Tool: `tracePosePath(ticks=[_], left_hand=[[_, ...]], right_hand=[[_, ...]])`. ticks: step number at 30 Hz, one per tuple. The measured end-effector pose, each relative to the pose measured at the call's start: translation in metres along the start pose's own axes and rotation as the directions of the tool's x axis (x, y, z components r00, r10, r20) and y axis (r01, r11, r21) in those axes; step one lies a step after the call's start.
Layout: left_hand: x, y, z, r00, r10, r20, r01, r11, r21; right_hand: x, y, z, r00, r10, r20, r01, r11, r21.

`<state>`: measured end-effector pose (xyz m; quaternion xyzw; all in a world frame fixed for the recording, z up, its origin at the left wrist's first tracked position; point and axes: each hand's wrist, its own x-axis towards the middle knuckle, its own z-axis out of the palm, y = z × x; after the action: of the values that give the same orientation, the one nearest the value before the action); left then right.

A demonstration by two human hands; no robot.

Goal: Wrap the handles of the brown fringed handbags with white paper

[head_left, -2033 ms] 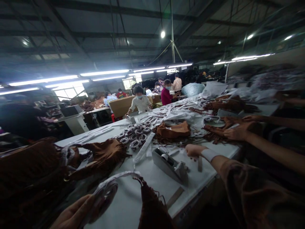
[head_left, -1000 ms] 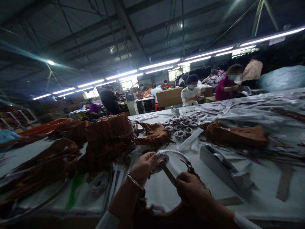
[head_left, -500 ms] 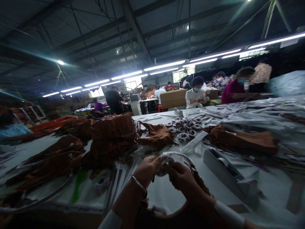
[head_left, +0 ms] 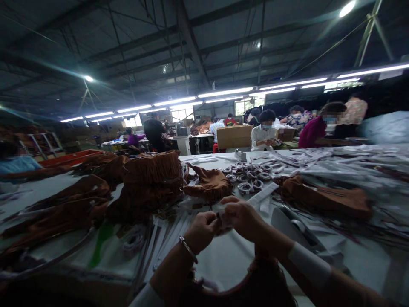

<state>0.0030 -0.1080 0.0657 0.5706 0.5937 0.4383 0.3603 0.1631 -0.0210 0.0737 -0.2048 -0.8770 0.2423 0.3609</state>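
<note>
My left hand [head_left: 202, 230] and my right hand [head_left: 244, 218] are closed together over the white table [head_left: 220, 260], pinching a paper-wrapped coiled strap [head_left: 223, 221] between them. The strap runs down to a brown fringed bag [head_left: 258, 281] lying against my body at the bottom edge. A bangle sits on my left wrist, a white cuff on my right. Most of the strap is hidden by my fingers.
A grey tape dispenser [head_left: 297, 232] stands right of my hands. Brown fringed bags are piled to the left [head_left: 140, 183] and one lies at right [head_left: 322, 198]. Several wrapped strap coils [head_left: 247, 175] lie beyond. People [head_left: 265, 132] work at the table's far end.
My right hand left the tape dispenser and joined my left on the wrapped strap with a strip of tape. Both hands have since lifted and closed tighter round the coil; my view swung left.
</note>
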Motion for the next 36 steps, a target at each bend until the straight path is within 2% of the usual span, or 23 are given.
tracePosePath(ticks=[2,4,9,14,17,19,22,24,29,34,36], left_hand=[[-0.004,0.001,-0.001,1.0,0.031,0.007,-0.031,0.997,0.071],[-0.008,0.001,-0.002,0.998,0.053,0.022,-0.056,0.988,0.145],[-0.015,0.0,-0.005,0.993,0.087,0.075,-0.101,0.973,0.209],[-0.016,-0.002,-0.003,0.997,0.061,0.038,-0.068,0.975,0.212],[-0.017,0.001,-0.001,0.997,0.071,0.028,-0.075,0.982,0.172],[-0.018,0.004,0.0,0.993,0.111,0.027,-0.114,0.979,0.171],[-0.019,0.006,-0.002,0.985,0.17,0.033,-0.173,0.97,0.173],[-0.018,0.005,-0.003,0.983,0.179,0.036,-0.183,0.964,0.195],[-0.018,-0.003,-0.003,0.974,0.222,0.045,-0.226,0.931,0.286],[-0.02,-0.007,0.002,0.964,0.266,-0.02,-0.243,0.906,0.346],[-0.02,-0.008,0.002,0.969,0.246,0.021,-0.239,0.916,0.321]], right_hand=[[0.008,0.006,0.002,0.988,0.11,0.109,-0.122,0.987,0.106],[0.01,0.011,0.006,0.975,0.164,0.149,-0.181,0.977,0.112],[0.001,0.012,0.012,0.97,0.207,0.123,-0.225,0.962,0.152],[-0.005,0.008,0.016,0.972,0.23,0.049,-0.235,0.948,0.213],[-0.002,0.009,0.011,0.961,0.251,0.114,-0.275,0.889,0.366],[0.002,0.009,0.006,0.952,0.232,0.199,-0.296,0.861,0.414],[0.007,0.006,0.001,0.915,0.225,0.336,-0.342,0.873,0.347],[0.008,0.004,0.001,0.894,0.243,0.377,-0.373,0.869,0.325],[0.007,0.009,0.007,0.908,0.235,0.348,-0.339,0.9,0.275],[0.008,0.014,0.008,0.934,0.21,0.289,-0.271,0.944,0.189],[0.006,0.013,0.008,0.952,0.161,0.26,-0.21,0.962,0.176]])
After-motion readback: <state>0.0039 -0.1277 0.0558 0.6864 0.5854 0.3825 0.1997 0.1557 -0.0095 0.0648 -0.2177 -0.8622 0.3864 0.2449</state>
